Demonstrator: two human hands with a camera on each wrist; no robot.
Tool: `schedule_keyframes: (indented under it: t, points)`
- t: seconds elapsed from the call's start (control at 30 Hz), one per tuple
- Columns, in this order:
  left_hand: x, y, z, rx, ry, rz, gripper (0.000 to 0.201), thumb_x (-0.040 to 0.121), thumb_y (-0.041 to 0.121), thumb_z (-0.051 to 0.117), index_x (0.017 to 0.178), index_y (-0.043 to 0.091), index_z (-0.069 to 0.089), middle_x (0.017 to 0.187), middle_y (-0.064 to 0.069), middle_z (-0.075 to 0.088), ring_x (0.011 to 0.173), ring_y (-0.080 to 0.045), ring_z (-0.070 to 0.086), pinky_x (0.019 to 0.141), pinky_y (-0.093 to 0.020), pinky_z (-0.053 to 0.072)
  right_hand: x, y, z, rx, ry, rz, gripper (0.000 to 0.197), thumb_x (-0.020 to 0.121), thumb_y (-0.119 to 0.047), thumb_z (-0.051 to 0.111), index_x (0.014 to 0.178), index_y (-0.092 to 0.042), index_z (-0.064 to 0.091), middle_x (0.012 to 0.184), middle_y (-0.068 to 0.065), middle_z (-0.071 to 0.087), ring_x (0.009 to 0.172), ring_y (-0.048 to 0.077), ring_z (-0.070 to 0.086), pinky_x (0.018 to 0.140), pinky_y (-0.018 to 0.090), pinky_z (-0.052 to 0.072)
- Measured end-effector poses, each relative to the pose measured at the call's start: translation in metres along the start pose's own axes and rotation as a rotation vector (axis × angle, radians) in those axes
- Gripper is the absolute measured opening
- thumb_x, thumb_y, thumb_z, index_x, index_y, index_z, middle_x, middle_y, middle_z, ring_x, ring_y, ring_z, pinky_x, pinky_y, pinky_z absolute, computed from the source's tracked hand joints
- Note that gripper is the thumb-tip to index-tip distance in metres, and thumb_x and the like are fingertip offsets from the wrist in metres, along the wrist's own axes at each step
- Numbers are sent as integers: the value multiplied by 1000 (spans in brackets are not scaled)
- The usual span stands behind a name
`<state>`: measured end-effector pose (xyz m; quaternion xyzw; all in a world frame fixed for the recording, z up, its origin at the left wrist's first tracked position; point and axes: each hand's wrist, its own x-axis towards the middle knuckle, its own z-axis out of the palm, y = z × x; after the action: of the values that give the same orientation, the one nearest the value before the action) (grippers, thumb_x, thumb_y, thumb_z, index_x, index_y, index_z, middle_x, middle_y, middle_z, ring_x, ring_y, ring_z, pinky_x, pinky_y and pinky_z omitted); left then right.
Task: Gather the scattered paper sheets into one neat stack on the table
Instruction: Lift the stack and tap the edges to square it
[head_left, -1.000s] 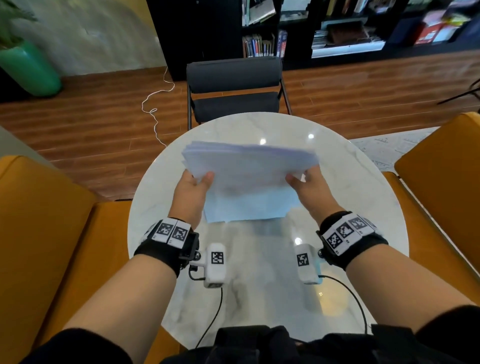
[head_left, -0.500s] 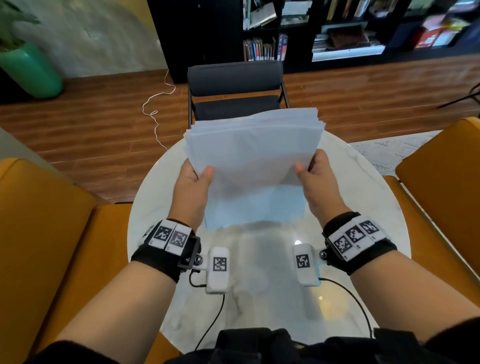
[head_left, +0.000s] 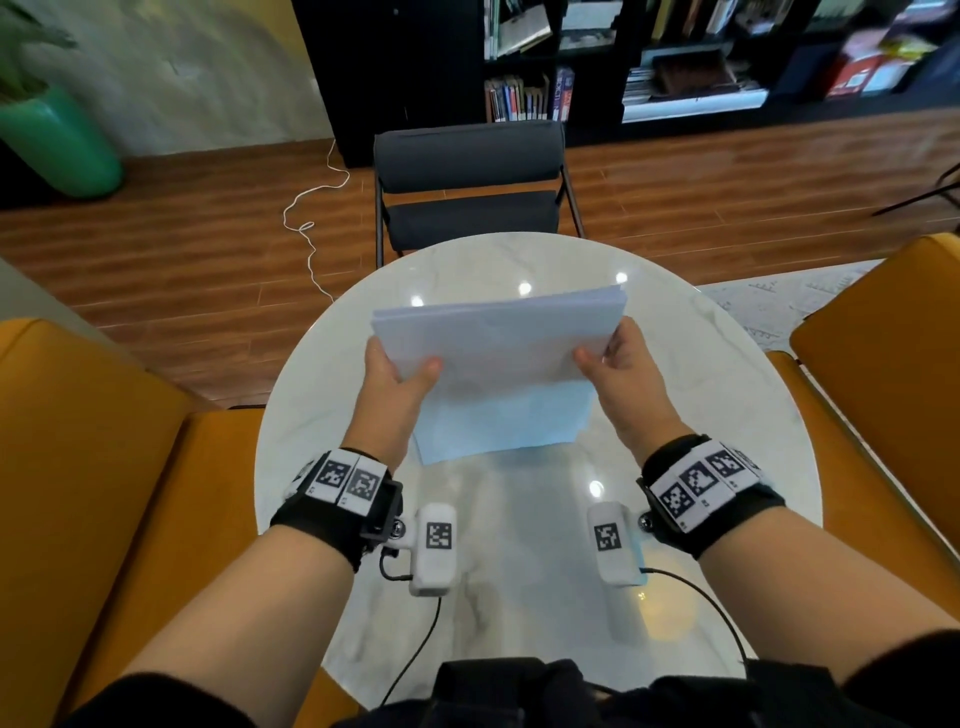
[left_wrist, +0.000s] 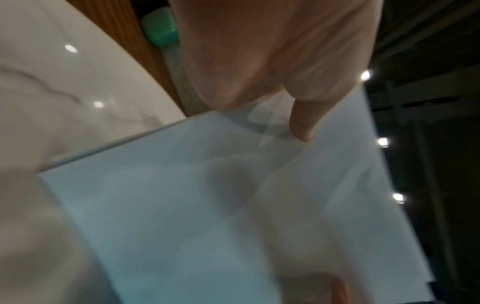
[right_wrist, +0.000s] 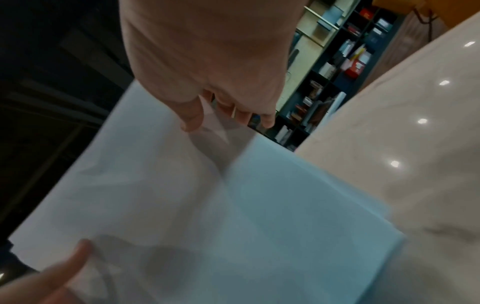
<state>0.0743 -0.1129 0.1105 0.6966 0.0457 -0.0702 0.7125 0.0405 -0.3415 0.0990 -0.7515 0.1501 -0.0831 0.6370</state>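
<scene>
A bundle of white paper sheets (head_left: 498, 358) stands tilted on its lower edge on the round marble table (head_left: 727, 395). My left hand (head_left: 400, 374) grips the bundle's left side, thumb on the near face. My right hand (head_left: 608, 364) grips the right side the same way. In the left wrist view the paper (left_wrist: 207, 216) fills the frame under my left hand (left_wrist: 298, 125). In the right wrist view my right hand (right_wrist: 207, 115) pinches the paper (right_wrist: 207, 205), fingers behind it. The sheets' top edges look nearly flush.
A dark chair (head_left: 470, 187) stands at the table's far side. Orange seats (head_left: 78, 467) flank the table left and right. A white cable (head_left: 311, 218) lies on the wooden floor, a green pot (head_left: 57, 145) at far left, bookshelves (head_left: 675, 57) behind.
The bundle was raised steeply upright half a second ago; now it has dropped and leans away, lower edge on the table. Both hands kept their grip and moved down with it.
</scene>
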Motion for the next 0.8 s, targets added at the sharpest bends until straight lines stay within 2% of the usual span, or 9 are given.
schedule_keyframes:
  t: [0.17,0.3,0.4,0.47,0.53,0.57,0.67,0.73,0.8]
  points:
    - [-3,-5,8,71,30,-6,30,95,8,53,121,20,47,109,6,64,101,-12,63,86,-25,51,0,1,3,9,17,68,45,82,-20,55,126,-32,50,122,-1,65,113,21,62,100,50,48]
    - [-5,-12,8,156,51,-77,31,96,14,52,127,14,51,116,-4,65,110,-25,63,96,-39,51,-2,4,1,-43,-11,116,50,89,-12,58,132,-29,39,122,0,57,117,23,57,102,45,47]
    - [-5,0,9,252,120,4,29,97,15,49,125,16,54,109,0,63,102,-22,62,89,-32,48,-2,-7,-5,-181,118,-28,91,84,-15,70,153,-24,11,145,6,36,133,19,39,111,38,35]
    - [-4,14,8,366,112,99,27,97,15,48,123,16,54,106,1,61,98,-21,59,87,-29,45,-2,-22,-6,-431,192,-261,99,78,-25,75,154,-20,13,155,7,26,145,23,23,119,43,21]
    - [-1,25,9,556,50,189,23,97,16,47,118,16,56,103,-2,63,95,-21,57,84,-30,44,-4,-40,1,-703,140,-490,85,76,-33,74,149,-20,32,154,8,33,146,28,22,120,50,15]
    - [1,28,9,654,18,242,20,96,16,47,112,18,57,101,-4,65,94,-24,58,82,-32,46,-4,-47,5,-753,70,-539,71,77,-34,72,141,-22,45,147,8,45,141,29,32,118,52,20]
    - [0,33,12,853,-16,373,15,93,15,47,96,25,58,92,-9,65,95,-35,57,77,-35,44,-5,-61,13,-505,-116,-343,14,83,-21,67,97,-18,65,95,6,69,93,26,62,83,33,51]
    - [-2,29,6,862,68,484,19,91,19,56,110,21,60,109,-9,64,111,-34,54,91,-38,39,-1,-58,8,-328,-113,-226,6,84,-13,67,83,-14,62,79,4,62,72,20,57,62,16,46]
    - [-4,22,-9,786,248,535,53,83,24,67,132,15,48,138,-10,47,134,-29,38,112,-44,28,3,-51,-3,-190,-64,-165,5,84,-10,67,88,-11,63,83,6,65,72,18,61,67,14,50]
